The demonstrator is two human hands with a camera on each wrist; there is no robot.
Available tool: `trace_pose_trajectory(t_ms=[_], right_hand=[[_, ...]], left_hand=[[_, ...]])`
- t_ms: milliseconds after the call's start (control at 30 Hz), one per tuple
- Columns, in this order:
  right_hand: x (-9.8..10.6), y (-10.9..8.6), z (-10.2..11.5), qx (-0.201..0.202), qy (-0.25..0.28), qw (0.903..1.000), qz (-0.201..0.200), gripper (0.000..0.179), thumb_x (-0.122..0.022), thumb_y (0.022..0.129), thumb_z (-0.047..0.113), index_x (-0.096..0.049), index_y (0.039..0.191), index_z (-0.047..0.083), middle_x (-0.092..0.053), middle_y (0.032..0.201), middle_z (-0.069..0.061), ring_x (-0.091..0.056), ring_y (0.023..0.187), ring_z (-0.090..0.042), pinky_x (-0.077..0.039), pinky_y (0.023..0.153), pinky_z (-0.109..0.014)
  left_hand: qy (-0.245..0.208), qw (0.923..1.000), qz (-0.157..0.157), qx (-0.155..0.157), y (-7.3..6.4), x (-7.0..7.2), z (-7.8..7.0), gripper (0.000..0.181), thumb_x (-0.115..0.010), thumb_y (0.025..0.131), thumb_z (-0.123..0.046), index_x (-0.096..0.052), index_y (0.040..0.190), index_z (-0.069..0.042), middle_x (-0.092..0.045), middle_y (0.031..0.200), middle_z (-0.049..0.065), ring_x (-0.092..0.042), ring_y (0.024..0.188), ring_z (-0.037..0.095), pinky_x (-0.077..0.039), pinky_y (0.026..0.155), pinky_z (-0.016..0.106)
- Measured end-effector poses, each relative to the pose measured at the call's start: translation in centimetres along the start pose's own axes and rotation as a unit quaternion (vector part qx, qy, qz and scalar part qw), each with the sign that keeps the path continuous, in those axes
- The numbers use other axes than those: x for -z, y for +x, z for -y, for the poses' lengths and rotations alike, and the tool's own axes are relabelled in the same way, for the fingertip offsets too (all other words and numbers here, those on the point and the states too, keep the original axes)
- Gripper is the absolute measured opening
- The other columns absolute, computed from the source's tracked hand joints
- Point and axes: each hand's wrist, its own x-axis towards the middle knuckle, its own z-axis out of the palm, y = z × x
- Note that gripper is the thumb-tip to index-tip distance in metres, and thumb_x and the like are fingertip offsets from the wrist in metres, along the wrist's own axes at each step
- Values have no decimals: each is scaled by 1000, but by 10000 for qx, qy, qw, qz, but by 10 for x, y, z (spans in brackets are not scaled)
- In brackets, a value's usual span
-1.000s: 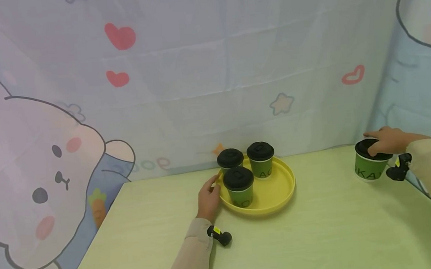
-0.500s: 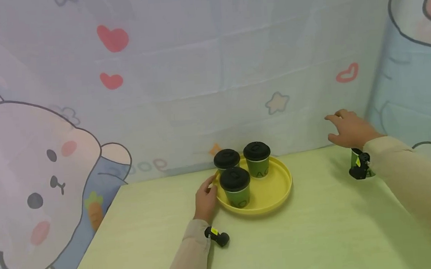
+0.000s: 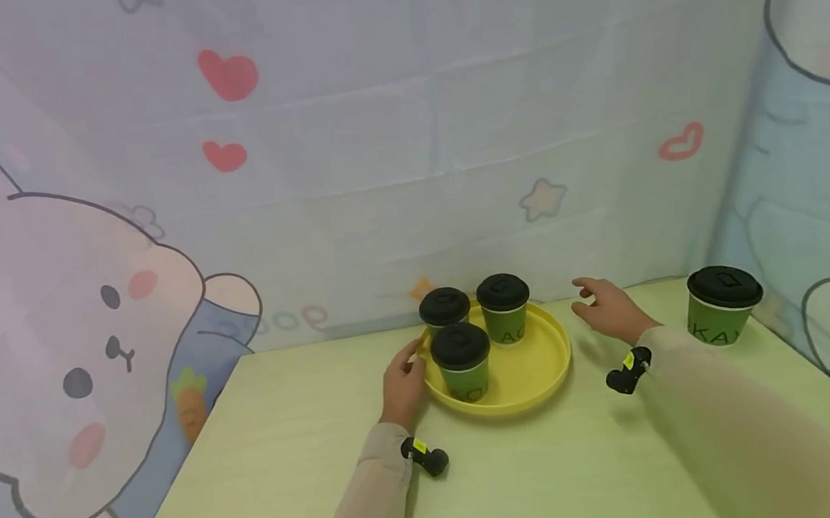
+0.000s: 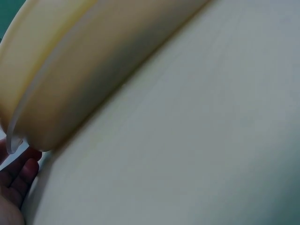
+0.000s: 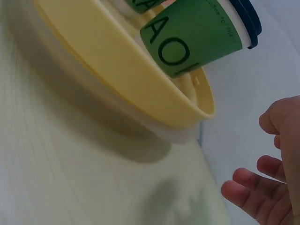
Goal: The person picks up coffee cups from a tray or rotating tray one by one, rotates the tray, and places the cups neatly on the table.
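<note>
Three green paper cups with black lids stand upright on a round yellow tray (image 3: 536,378): a front cup (image 3: 462,363), a back-left cup (image 3: 444,306) and a back-right cup (image 3: 504,309). My left hand (image 3: 402,390) holds the tray's left rim; in the left wrist view its fingers (image 4: 29,166) are tucked at the rim's edge. To the right of the tray my right hand (image 3: 612,310) hovers with loosely bent fingers and nothing in them. In the right wrist view its fingers (image 5: 253,190) are apart from the tray and a cup (image 5: 192,40).
Another lidded green cup (image 3: 723,307) stands alone near the table's right edge, beyond my right forearm. A patterned cloth (image 3: 353,176) hangs behind the pale table (image 3: 528,474). Small black cameras sit on both wrists.
My right hand has let go of the lone cup at the right and moved left toward the tray. That cup stays put. My left hand remains at the tray's rim.
</note>
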Motion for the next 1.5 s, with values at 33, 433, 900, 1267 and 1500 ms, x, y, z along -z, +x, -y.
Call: trace_pose_trajectory(t_ms=[33, 433, 900, 1267, 1500], right_hand=[[-5, -1, -1, -110, 259, 9996, -1, 61, -48, 106, 25, -29, 155, -5, -44, 140, -35, -63, 102, -42, -54, 83, -50], [-55, -9, -10, -1276, 3003, 9449, -271, 58, -48, 105, 16, -28, 156, -4, -64, 116, -23, -63, 63, -14, -56, 62, -32], [-72, -14, -10, -1678, 3657, 9098, -1017, 47, -53, 103, 15, -47, 146, -4, -68, 88, -4, -58, 57, -8, -53, 55, -24], [-77, -18, -11, -1567, 3314, 9231, -1161, 42, -53, 104, 19, -54, 139, -5, -67, 95, -11, -61, 62, -11, -55, 57, -27], [-78, -17, -14, -1545, 3337, 9224, -1181, 40, -55, 104, 20, -57, 135, -4, -65, 92, -8, -60, 63, -11, -56, 58, -28]], left_hand=[[0, 10000, 11, -4, 0, -1, 0, 40, -52, 101, -20, -63, 139, -25, -59, 141, 4, -64, 102, 20, -51, 84, 35], [95, 9999, -108, -49, 0, -1, 0, 40, -52, 101, -18, -63, 139, -26, -59, 141, 2, -64, 103, 21, -50, 86, 37], [60, 9999, -35, 129, 2, -2, 2, 41, -51, 101, -22, -62, 140, -28, -57, 143, -1, -63, 105, 18, -50, 86, 35], [42, 10000, 79, -14, 0, 0, -3, 41, -46, 106, -25, -58, 145, -19, -50, 149, 11, -43, 139, 31, -33, 114, 50], [-41, 9981, -589, -183, -4, 4, -42, 40, -46, 104, -23, -59, 139, -9, -47, 149, 16, -32, 142, 38, -29, 113, 58]])
